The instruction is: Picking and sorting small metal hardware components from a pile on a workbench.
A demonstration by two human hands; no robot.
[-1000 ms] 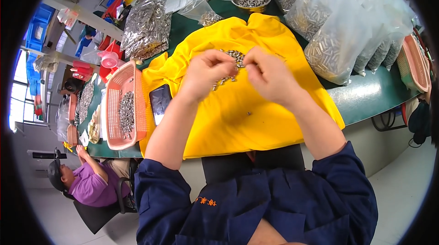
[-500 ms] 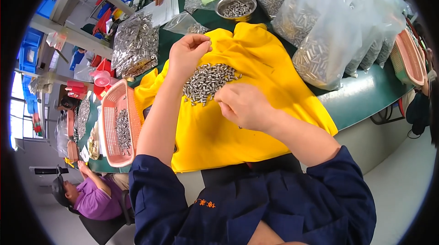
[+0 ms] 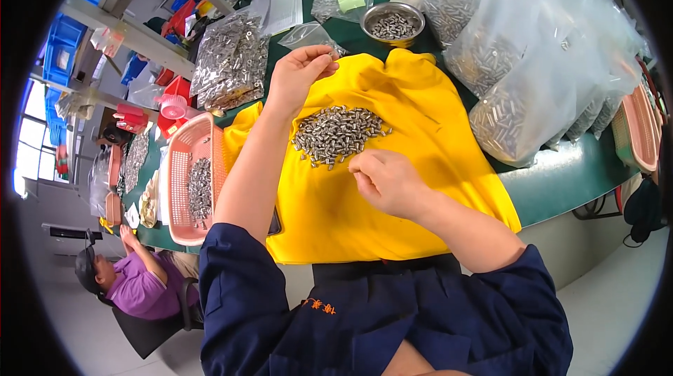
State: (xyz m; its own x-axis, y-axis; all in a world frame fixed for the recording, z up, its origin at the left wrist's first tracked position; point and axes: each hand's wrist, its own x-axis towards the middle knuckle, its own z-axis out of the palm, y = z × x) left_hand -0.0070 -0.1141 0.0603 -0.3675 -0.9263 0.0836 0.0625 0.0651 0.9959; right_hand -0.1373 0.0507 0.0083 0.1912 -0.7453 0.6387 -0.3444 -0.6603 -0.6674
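A heap of small silvery metal cylinders (image 3: pixel 338 134) lies on a yellow cloth (image 3: pixel 364 225) spread over the table in front of me. Just past the heap's far left side, my left hand (image 3: pixel 300 78) is raised with thumb and forefinger pinched together. Whatever sits at those fingertips is too small to name. My right hand (image 3: pixel 388 181) is closed at the near right edge of the heap, above the cloth. Its curled fingers hide anything inside them.
A metal bowl (image 3: pixel 392 23) of similar parts stands beyond the cloth. Large clear bags (image 3: pixel 501 120) of parts fill the right side. At left are a pink basket (image 3: pixel 184 225) and a bag of metal pieces (image 3: pixel 230 60). A person in purple (image 3: pixel 148 285) sits at far left.
The whole view has shifted slightly. My left hand has moved a little away from the heap, and my right hand a little nearer to me. Another person's hand at the back has lifted a paper sheet.
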